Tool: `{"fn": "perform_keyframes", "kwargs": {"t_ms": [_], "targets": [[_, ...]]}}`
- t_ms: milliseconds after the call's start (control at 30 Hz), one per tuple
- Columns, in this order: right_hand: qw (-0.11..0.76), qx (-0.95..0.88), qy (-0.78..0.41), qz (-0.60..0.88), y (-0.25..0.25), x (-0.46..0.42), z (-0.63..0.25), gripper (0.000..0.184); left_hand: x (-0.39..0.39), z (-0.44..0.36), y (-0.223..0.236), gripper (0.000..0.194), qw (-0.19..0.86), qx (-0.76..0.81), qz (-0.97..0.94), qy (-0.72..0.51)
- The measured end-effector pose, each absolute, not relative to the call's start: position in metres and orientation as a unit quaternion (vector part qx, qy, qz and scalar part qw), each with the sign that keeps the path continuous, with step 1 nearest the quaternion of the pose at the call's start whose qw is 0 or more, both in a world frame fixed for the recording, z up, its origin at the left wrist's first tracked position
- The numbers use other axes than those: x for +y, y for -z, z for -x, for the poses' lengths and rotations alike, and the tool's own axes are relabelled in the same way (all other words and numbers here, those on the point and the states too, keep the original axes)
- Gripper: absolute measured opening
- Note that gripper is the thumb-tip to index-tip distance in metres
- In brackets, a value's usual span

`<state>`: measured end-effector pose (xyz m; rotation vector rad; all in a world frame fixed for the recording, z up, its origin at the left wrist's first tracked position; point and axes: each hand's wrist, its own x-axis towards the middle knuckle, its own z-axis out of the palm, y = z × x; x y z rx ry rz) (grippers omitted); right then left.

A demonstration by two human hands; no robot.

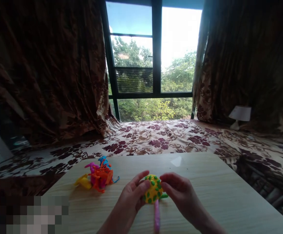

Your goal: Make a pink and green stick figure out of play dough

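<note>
- The yellow piece with green spots [153,189] is held up over the near part of the desk [212,198], between the two hands and roughly midway across.
- The left hand [134,191] is clamped on its left side, the thumb lying against the spotted face, the other fingers partly hidden behind.
- The right hand [179,188] has its fingers bent in at the right edge; whether they grip the piece or only brush it, I cannot tell.
- It looks like modelling clay, so it is probably light and soft – more likely to dent than to crack or slip.
- The green spots seem to be small separate dabs; a thumb dragged across them could smear or loosen one.
- The safest hold is likely by the rim, with light, spread finger pads and the bare yellow between spots taking any pressure.
- The pink stick [157,216] shows just below, with a green strip [164,196] beside the piece; any join to it is unclear – the stick would probably bend if used as a handle.
- A heap of coloured clay [102,175] sits on the desk, left of the hands.
</note>
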<state>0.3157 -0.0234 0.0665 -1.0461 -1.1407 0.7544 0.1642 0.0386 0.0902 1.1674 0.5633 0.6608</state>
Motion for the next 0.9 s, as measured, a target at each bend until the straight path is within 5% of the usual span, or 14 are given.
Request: {"fn": "perform_keyframes", "kwargs": {"t_ms": [300, 900], "targets": [[0.555, -0.623, -0.158, 0.527, -0.081, -0.032, -0.315, 0.01, 0.039, -0.162, -0.084, 0.023, 0.711, 0.275, -0.581, -0.286], [0.524, -0.599, -0.252, 0.551, -0.083, -0.036, -0.31, 0.01, 0.03, -0.161, -0.088, 0.02, 0.521, 0.277, -0.758, -0.278]]}}
